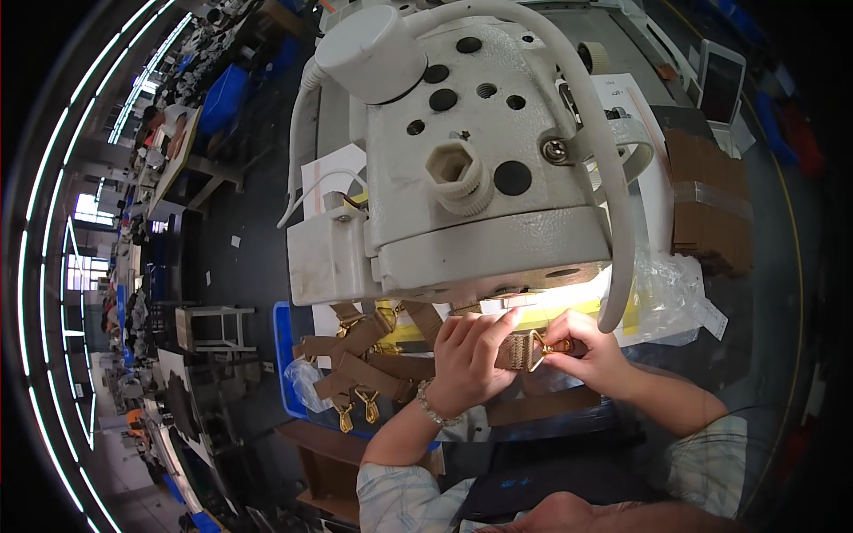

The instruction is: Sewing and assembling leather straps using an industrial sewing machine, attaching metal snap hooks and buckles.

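Observation:
Just in front of the sewing machine [480, 240], my left hand [471, 355] is closed round a tan webbing strap [515, 353]. The strap's end is stitched round a gold metal ring. My right hand [591, 355] pinches the gold metal clasp [545, 348] at that end between thumb and fingers. To the left of my left hand lies a pile of tan straps [369, 373] with gold snap hooks [369, 406]. The machine's needle area is partly hidden behind its white head, and a lamp lights the bed beside my hands.
A blue tray [286, 360] edges the pile of straps at the left. Clear plastic wrapping [666, 298] and stacked brown cardboard [706, 204] lie at the right. A phone-like screen [720, 84] stands at the far right. A brown open box [329, 466] sits below the table edge.

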Demonstrator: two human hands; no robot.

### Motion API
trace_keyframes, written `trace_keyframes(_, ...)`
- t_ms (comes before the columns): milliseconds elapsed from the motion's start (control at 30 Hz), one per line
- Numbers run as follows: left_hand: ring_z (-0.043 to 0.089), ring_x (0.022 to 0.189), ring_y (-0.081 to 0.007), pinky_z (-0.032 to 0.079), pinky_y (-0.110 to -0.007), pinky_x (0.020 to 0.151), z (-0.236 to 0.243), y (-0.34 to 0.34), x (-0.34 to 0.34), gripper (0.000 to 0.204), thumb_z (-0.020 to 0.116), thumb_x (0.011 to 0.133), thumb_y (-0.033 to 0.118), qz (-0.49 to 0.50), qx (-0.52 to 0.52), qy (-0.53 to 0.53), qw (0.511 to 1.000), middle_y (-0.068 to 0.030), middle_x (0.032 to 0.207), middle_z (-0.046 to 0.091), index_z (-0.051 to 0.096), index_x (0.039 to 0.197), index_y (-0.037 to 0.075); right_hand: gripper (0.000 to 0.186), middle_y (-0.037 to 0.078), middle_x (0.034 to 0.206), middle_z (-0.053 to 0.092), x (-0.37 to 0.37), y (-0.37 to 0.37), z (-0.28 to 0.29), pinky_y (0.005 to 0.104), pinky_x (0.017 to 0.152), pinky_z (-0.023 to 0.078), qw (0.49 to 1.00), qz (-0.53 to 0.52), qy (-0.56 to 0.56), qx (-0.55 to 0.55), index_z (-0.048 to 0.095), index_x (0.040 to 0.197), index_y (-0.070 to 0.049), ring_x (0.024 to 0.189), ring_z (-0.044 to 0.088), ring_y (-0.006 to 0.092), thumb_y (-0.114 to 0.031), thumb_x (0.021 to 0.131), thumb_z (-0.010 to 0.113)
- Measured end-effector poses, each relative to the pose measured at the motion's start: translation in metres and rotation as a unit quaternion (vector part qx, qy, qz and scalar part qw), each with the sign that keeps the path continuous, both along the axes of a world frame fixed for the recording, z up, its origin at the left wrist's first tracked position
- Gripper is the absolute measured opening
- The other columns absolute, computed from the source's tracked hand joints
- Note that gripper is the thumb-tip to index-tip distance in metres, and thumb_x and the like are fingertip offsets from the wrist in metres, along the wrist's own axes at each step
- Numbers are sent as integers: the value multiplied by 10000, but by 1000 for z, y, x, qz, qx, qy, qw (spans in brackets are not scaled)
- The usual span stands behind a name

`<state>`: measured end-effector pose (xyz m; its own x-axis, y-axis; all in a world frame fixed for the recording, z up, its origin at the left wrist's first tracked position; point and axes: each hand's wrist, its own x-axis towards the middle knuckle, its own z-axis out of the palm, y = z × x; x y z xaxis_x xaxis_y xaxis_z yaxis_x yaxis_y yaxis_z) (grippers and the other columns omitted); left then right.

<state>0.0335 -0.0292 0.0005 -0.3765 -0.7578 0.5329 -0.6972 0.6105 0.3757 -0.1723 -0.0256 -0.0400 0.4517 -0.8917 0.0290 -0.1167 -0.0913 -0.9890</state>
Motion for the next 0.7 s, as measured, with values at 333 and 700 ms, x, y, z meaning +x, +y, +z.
trace_keyframes(333,568,695,-180,402,-320,637,0,0,1,620,803,629,215,4,-15,1,1000,-6,810,587,462,1122,59,168,68,929,527,-7,3,-6,247,740,441,996,13,-18,88,577,931,8,863,522,129,54,783,642)
trace_keyframes(700,558,757,-171,401,-306,696,7,4,-1,280,745,555,103,-10,4,-20,1000,28,844,580,593,786,147,144,54,695,579,0,4,-10,250,562,415,996,-68,-43,31,617,790,-16,615,534,133,-69,713,726)
